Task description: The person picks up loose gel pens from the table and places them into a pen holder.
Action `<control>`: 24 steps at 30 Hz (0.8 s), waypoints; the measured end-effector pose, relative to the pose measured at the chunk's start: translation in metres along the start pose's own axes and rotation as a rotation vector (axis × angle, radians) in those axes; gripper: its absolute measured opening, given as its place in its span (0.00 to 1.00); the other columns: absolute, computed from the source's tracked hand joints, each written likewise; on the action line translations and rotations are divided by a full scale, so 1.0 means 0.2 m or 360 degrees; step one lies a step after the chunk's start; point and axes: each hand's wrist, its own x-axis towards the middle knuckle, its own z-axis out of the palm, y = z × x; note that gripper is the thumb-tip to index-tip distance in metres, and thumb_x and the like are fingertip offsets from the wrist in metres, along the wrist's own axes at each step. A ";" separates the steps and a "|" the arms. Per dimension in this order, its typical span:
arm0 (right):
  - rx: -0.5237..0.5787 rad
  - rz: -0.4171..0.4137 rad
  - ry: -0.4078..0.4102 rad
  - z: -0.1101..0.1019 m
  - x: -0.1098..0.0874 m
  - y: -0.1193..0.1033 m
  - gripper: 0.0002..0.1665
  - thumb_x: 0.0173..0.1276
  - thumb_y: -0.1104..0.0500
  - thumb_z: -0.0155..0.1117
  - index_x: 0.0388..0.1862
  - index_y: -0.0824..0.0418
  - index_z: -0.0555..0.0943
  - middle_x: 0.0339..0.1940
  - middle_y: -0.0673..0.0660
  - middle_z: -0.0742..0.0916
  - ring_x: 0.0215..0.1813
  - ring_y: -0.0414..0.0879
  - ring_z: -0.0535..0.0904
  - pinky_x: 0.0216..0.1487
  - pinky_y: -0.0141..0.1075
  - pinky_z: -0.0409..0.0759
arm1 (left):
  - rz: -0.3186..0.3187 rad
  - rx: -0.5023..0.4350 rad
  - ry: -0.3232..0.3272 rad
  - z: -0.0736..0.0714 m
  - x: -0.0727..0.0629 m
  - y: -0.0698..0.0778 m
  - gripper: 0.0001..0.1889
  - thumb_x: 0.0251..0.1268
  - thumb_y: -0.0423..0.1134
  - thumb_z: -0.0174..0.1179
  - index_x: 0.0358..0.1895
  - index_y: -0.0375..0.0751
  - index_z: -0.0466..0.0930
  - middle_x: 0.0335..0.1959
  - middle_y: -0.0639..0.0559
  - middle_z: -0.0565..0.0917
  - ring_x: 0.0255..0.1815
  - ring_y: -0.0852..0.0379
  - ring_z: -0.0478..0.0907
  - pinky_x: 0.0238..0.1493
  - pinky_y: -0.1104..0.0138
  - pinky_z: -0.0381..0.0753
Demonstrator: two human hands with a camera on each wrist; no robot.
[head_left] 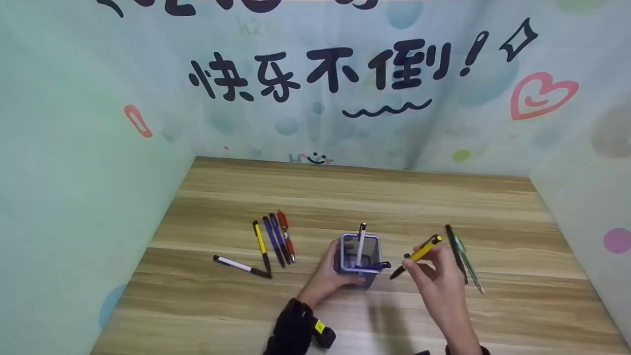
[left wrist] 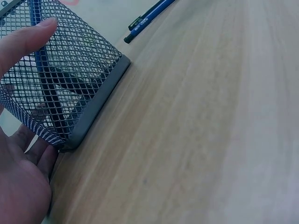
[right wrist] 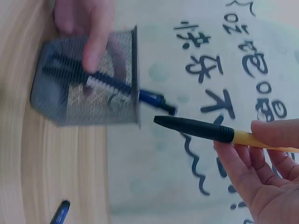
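My left hand point(head_left: 329, 273) grips a dark mesh pen holder point(head_left: 373, 282), thumb across its near side and fingers around the left. Inside it a white pen point(head_left: 362, 241) stands up, and a dark blue-purple pen point(head_left: 382, 266) leans out over the right rim. To the right of the holder, my right hand point(head_left: 442, 281) pinches a yellow-and-black pen point(head_left: 423, 252) between thumb and fingers. Its black tip point(right wrist: 170, 122) points toward the holder, close to the clip end of the leaning pen in the right wrist view.
On the left of the wooden table point(head_left: 236, 182) lie a white pen point(head_left: 236, 264), a yellow pen point(head_left: 261, 240), two purple pens point(head_left: 273, 241) and a red pen point(head_left: 286, 234). Right of my right hand are a black pen point(head_left: 453, 244) and a green pen point(head_left: 469, 266). A blue pen point(left wrist: 147, 19) lies beyond the holder.
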 end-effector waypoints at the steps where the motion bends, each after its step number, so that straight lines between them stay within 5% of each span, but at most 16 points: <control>1: 0.0014 -0.0064 0.0002 0.02 0.00 -0.01 0.18 0.56 0.72 0.65 0.45 0.70 0.71 0.41 0.57 0.80 0.43 0.35 0.79 0.47 0.24 0.80 | 0.0016 -0.0015 -0.0003 0.00 0.00 0.00 0.51 0.37 0.36 0.75 0.69 0.52 0.55 0.65 0.47 0.69 0.66 0.47 0.65 0.70 0.49 0.57; 15: -0.0132 -0.0573 -0.0007 0.15 0.04 0.06 0.16 0.53 0.78 0.63 0.42 0.70 0.74 0.38 0.58 0.81 0.42 0.34 0.77 0.42 0.25 0.81 | 0.0033 -0.0063 -0.0006 0.00 0.00 0.00 0.49 0.38 0.35 0.75 0.68 0.50 0.57 0.64 0.48 0.70 0.65 0.49 0.66 0.71 0.52 0.57; 24: -0.0218 -0.0670 0.0012 0.17 0.04 0.09 0.16 0.53 0.79 0.62 0.39 0.68 0.76 0.36 0.56 0.82 0.41 0.40 0.79 0.41 0.28 0.82 | 0.0031 -0.0059 0.0000 0.00 0.00 0.00 0.49 0.37 0.35 0.75 0.68 0.50 0.57 0.64 0.47 0.69 0.65 0.49 0.66 0.71 0.52 0.57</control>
